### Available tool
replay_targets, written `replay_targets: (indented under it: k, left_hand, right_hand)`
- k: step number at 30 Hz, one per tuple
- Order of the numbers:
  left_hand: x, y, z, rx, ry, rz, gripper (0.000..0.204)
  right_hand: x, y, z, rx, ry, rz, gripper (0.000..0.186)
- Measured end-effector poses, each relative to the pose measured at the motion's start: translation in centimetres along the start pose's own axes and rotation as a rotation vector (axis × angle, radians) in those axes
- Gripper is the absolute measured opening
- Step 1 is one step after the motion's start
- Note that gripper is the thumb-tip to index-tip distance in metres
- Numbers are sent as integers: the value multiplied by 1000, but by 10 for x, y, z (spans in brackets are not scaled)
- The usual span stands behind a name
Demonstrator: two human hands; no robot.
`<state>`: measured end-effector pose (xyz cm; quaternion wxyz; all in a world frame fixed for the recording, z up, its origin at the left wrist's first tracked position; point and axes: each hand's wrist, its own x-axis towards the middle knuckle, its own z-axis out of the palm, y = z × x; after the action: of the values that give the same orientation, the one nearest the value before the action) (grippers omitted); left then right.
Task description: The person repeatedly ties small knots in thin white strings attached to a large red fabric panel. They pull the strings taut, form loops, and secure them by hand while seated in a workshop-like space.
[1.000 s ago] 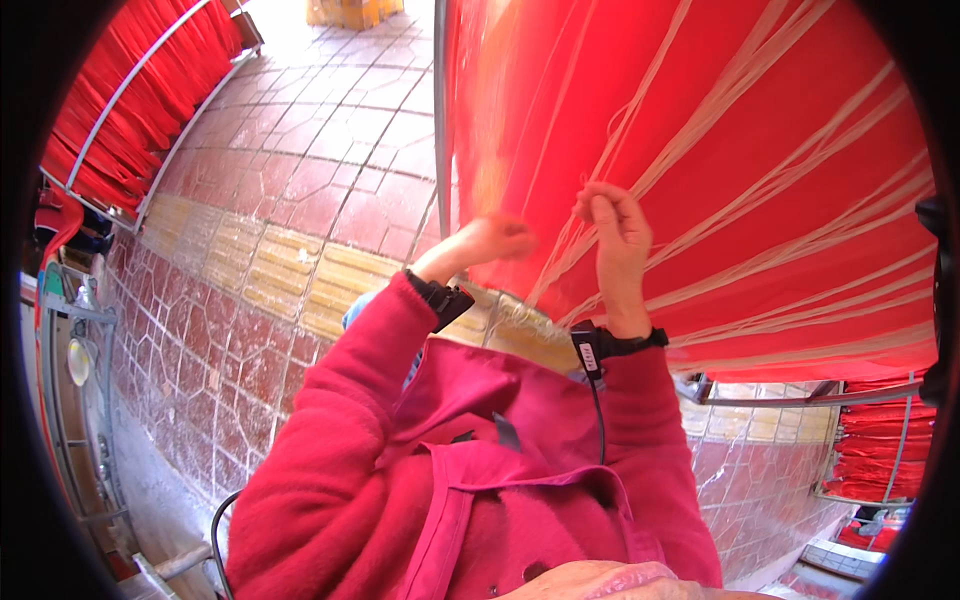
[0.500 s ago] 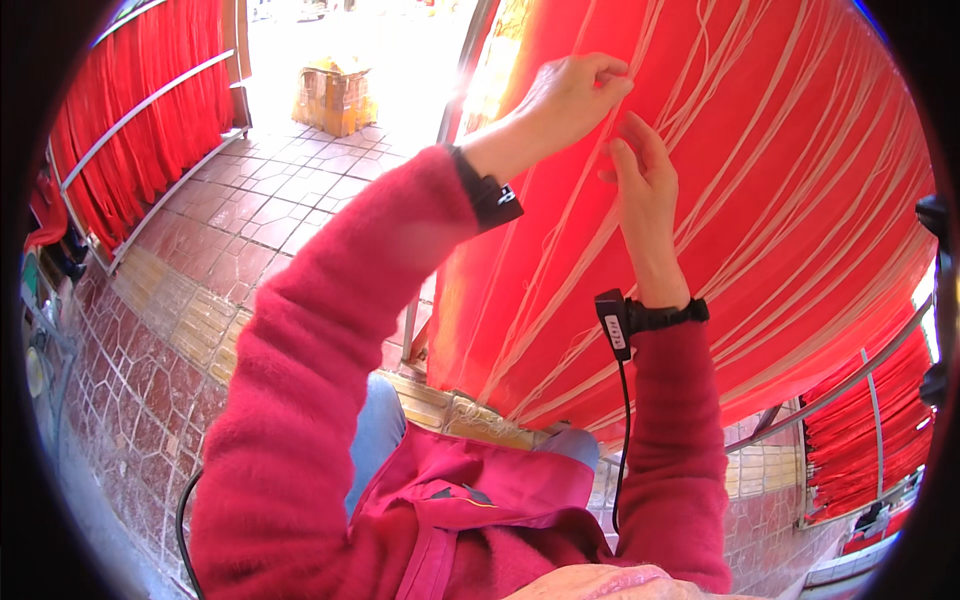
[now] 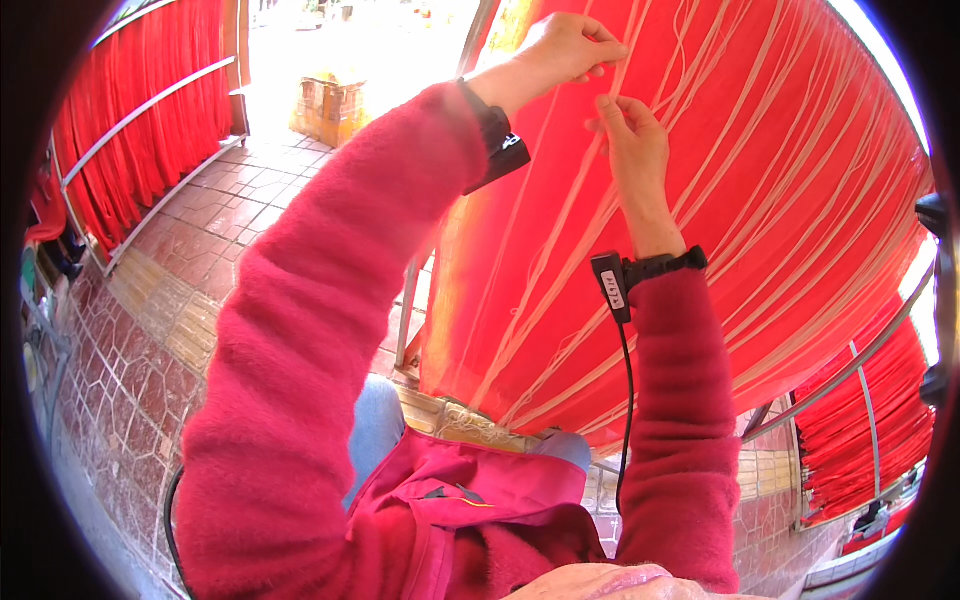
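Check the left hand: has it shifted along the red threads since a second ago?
Yes. The left hand has climbed the hanging red threads, away from the tan strip in the tiled floor it was near before, above the right hand.

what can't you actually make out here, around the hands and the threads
- Head view: left hand fingertips curl away, so any pinched pale thread is hidden.
- Right hand palm faces the red sheet of threads, hiding its grip.
- Top of the sheet: cut off by the picture's rim.
- Yellow crate: washed out by glare.

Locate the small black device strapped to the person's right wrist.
In the head view, the small black wrist device sits right of centre, below the right hand, against the hanging red threads.
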<state>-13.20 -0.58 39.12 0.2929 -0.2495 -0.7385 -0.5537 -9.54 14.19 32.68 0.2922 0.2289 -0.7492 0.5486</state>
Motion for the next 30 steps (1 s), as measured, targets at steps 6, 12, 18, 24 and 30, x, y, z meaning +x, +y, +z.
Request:
replay_targets:
  k: [6, 12, 18, 24, 30]
  left_hand:
    - [-5, 8, -13, -93, -80, -8, 26]
    - [-3, 10, -15, 7, -60, 33, 24]
    - [-11, 10, -20, 12, -5, 9, 22]
    - [-23, 13, -35, -194, 1, -67, 28]
    - [-42, 9, -57, -530, 100, -131, 29]
  right_hand:
    - [17, -7, 1, 272, 51, -17, 29]
    - [16, -22, -1, 284, 35, 64, 23]
    - [12, -24, -3, 373, 81, 90, 20]
    - [7, -23, -12, 584, 127, 151, 17]
    - [11, -18, -32, 645, 127, 154, 16]
